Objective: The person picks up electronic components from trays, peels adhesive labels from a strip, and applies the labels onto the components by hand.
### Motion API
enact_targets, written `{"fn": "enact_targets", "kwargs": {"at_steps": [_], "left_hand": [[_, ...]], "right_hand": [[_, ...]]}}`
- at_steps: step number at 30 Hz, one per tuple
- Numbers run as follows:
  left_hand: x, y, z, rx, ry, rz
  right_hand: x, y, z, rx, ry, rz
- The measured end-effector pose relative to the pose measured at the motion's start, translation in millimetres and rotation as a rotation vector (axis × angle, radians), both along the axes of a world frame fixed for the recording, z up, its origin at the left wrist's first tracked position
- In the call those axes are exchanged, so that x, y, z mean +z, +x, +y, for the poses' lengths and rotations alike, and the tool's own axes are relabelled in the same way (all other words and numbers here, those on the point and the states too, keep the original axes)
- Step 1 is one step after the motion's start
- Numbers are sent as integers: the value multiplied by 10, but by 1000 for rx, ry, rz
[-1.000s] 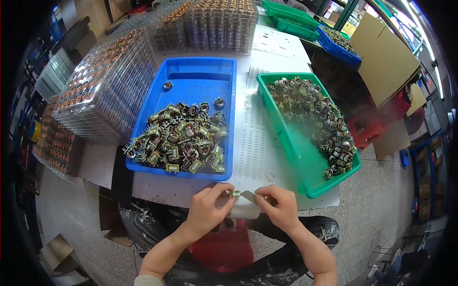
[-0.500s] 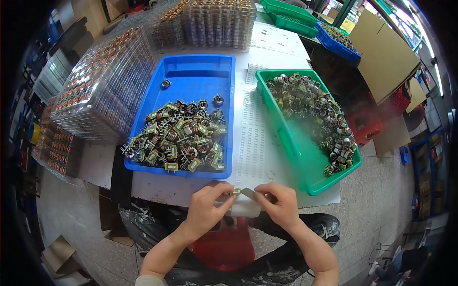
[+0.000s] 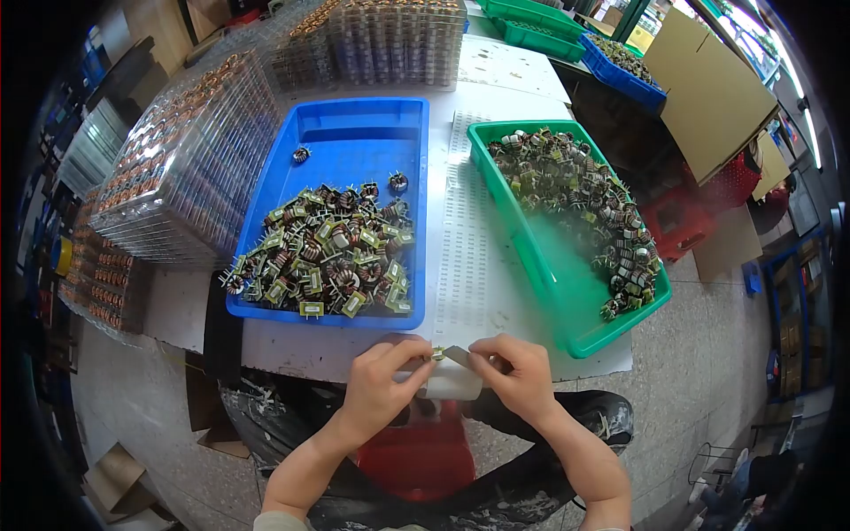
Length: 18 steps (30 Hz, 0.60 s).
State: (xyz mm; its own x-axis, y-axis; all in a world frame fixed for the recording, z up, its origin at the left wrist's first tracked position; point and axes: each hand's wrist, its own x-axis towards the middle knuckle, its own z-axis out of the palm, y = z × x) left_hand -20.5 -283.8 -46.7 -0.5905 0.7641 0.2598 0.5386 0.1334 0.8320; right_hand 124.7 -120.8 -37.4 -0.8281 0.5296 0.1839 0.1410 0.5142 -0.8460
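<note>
At the table's front edge, my left hand (image 3: 387, 376) pinches a small toroidal coil (image 3: 437, 353) with a yellow-green base between thumb and fingers. My right hand (image 3: 516, 373) is closed on a thin, flat grey piece (image 3: 458, 356), whose tip points at the coil; whether they touch I cannot tell. Below the fingers shows a whitish sheet or roll (image 3: 455, 384), partly hidden. Ahead on the left, a blue tray (image 3: 354, 115) bears a heap of similar coils (image 3: 328, 252). To the right, a green tray (image 3: 567, 305) has more coils (image 3: 624, 243) along its far and right sides.
Between the trays lies a strip sheet with rows of small printed labels (image 3: 462, 230). Stacked clear plastic trays of copper coils (image 3: 181, 168) stand at left, with another stack (image 3: 398, 44) behind. Cardboard (image 3: 708, 97) and a red stool (image 3: 677, 221) are at right.
The view has shifted slightly, so the trays appear a little further up and left. Both hands keep nearly the same pose, still holding the coil and the grey piece.
</note>
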Motion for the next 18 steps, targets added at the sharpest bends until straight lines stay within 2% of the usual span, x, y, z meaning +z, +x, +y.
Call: {"fn": "enact_targets", "kwargs": {"at_steps": [4,13,18], "left_hand": [[-13,-3,-3,-7,16,2],[-22,1,-5,-4,29,-24],[-6,-9,9,-17,33,-11]], "right_hand": [[20,6,0,-5,-10,-52],[-29,-5,0,1,15,27],[25,18,1,8,-1,-47]]}}
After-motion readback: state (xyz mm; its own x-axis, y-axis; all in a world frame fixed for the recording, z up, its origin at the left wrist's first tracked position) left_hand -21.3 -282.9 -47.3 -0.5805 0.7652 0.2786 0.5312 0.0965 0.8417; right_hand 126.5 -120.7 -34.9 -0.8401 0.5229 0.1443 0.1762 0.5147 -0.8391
